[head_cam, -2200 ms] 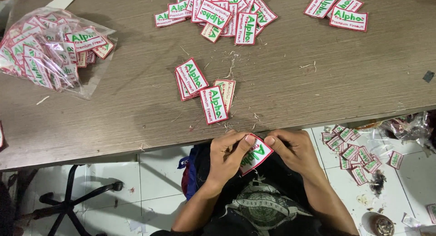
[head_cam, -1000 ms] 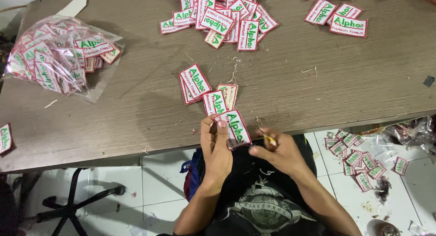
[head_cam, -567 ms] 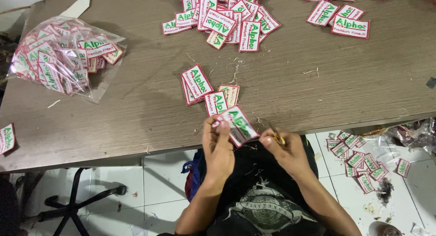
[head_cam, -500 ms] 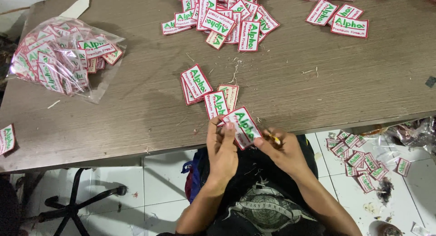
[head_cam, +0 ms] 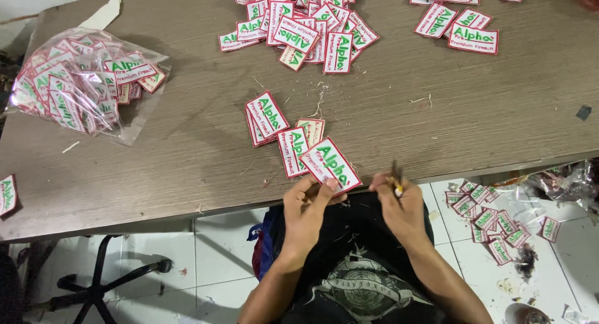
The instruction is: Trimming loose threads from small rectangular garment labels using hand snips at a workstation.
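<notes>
Head view: clear plastic bag [head_cam: 134, 121] holds patches [head_cam: 68, 87], left hand [head_cam: 306, 215] another

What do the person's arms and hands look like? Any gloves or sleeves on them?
No gloves. Both the left hand and the right hand are bare, with no rings, watch or bracelets showing. The forearms are bare too, so no sleeves reach the part in view. Between the arms you can see a black shirt with a pale round print on the front.
</notes>
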